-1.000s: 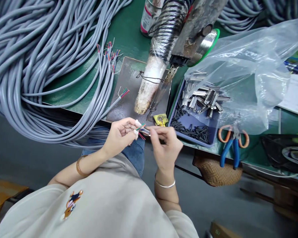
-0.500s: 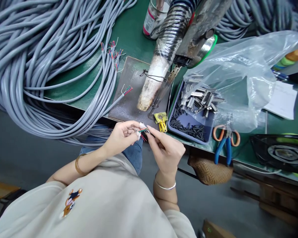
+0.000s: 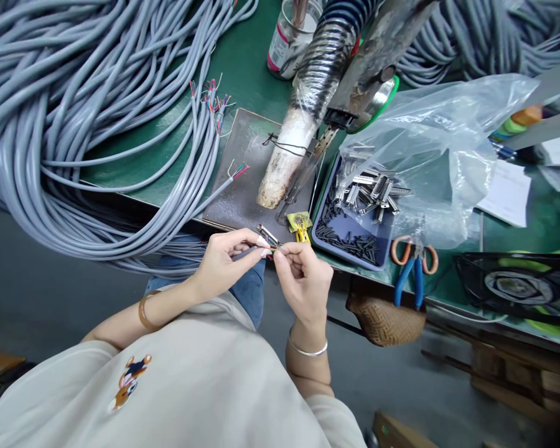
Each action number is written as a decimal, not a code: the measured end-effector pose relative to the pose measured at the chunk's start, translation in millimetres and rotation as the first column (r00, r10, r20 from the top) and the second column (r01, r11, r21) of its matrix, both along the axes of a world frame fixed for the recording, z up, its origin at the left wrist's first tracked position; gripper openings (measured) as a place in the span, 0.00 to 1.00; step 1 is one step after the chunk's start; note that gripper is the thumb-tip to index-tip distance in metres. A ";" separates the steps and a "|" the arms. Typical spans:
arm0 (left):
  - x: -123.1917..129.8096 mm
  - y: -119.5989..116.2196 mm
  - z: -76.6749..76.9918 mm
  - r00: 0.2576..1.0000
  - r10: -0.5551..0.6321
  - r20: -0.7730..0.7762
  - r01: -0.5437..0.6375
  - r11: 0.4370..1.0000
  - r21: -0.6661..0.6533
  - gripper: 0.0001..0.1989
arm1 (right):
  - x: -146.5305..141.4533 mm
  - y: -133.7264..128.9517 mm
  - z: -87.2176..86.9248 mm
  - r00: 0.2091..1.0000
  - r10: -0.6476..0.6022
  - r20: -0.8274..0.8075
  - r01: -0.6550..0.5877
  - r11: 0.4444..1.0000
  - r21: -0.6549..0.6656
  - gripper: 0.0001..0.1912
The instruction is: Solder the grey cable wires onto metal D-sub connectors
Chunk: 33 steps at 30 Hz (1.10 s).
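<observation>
Left hand (image 3: 231,256) and right hand (image 3: 307,274) each pinch thin coloured wires (image 3: 272,250), apparently just beside a metal connector (image 3: 267,236)

Gray cable bundle (image 3: 23,124) cropped at left edge, held wire ends (image 3: 272,251) partly covered by fingers (image 3: 289,258), far-right coil (image 3: 485,40) cropped.

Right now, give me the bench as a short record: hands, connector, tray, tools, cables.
left hand: pinching thin coloured wires, fingertips covered white
right hand: pinching the same wires
silver multi-pin connector: beside left fingertips; held or resting, can't tell
blue-purple plastic tray: silver connectors, small black tubes; partly under clear plastic bag
blue- and orange-handled tools: right of tray
grey cable bundle: left side of bench
</observation>
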State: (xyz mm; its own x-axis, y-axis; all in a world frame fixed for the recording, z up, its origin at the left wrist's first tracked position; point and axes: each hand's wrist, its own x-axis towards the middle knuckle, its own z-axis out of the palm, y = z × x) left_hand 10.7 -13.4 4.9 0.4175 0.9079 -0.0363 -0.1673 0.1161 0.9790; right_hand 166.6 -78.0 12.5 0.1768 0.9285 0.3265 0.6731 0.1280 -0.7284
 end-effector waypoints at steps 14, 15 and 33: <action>0.2 13.7 8.0 0.975 -0.034 0.220 0.106 0.940 -0.324 0.19 | -3.6 -5.0 -13.1 0.937 -0.272 -0.219 0.330 0.895 0.299 0.05; 0.7 13.7 8.7 0.973 -0.045 0.228 0.120 0.939 -0.324 0.19 | -5.6 -5.8 -16.4 0.948 -0.234 -0.214 0.285 0.925 0.250 0.04; 12.7 19.4 -1.2 0.996 0.084 0.001 -0.082 0.979 -0.187 0.10 | -6.1 14.3 -33.8 0.981 -0.194 0.015 0.178 0.923 0.342 0.08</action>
State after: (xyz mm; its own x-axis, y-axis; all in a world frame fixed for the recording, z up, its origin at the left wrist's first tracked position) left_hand 23.4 5.9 3.7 0.3421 0.9171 -0.2049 -0.1928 0.2819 0.9399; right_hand 160.5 -63.8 -21.3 0.3121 0.7140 0.6268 0.7411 0.2298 -0.6308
